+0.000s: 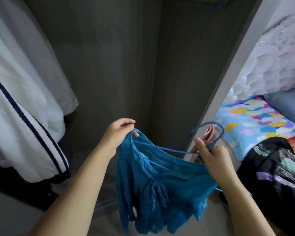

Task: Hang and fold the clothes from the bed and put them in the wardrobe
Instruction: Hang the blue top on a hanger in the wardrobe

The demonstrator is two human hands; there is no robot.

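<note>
Left hand pinches one blue garment; right hand grips seemingly one blue hanger.

A crinkled blue garment hangs on a blue hanger before the open dark wardrobe.

The garment I hold is a crinkled teal blue, and the hanger in it is a brighter blue. The wardrobe walls are dark grey-brown with a faint wood grain. Inside hangs a white garment edged with a navy stripe. The bed sheet is light blue with yellow, pink and white blotches. The dark clothes there are black with pale green and purple print.
</note>
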